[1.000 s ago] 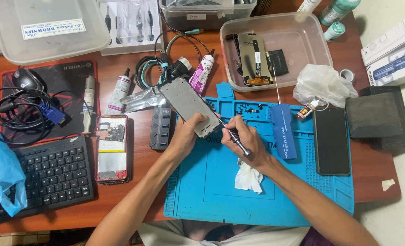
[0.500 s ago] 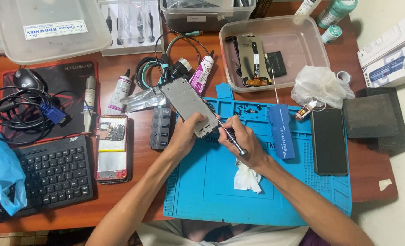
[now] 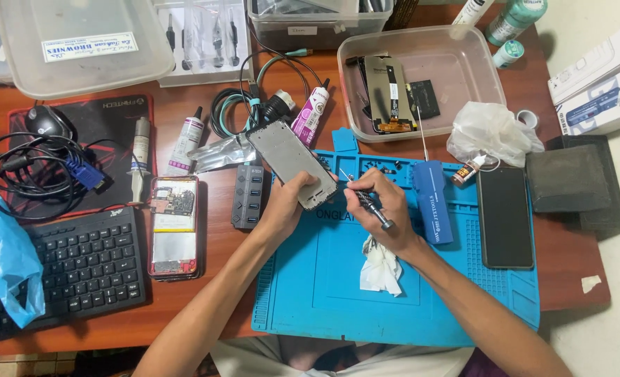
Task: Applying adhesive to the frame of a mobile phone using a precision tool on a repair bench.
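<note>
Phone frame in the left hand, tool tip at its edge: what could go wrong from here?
1. The left hand holds the phone frame in the air by its lower end only; a push from the screwdriver in the right hand could lever it loose.
2. Tiny dark parts lie loose on the blue mat beside the hands; a slip might scatter them.

The left hand (image 3: 287, 202) is covering the phone frame's (image 3: 290, 162) near end; the picture's left edge is cutting off the keyboard (image 3: 79, 269).

Blue work mat (image 3: 338, 286), grey phone frame (image 3: 292, 163), white tissue (image 3: 381, 269), black keyboard (image 3: 79, 269)
</note>
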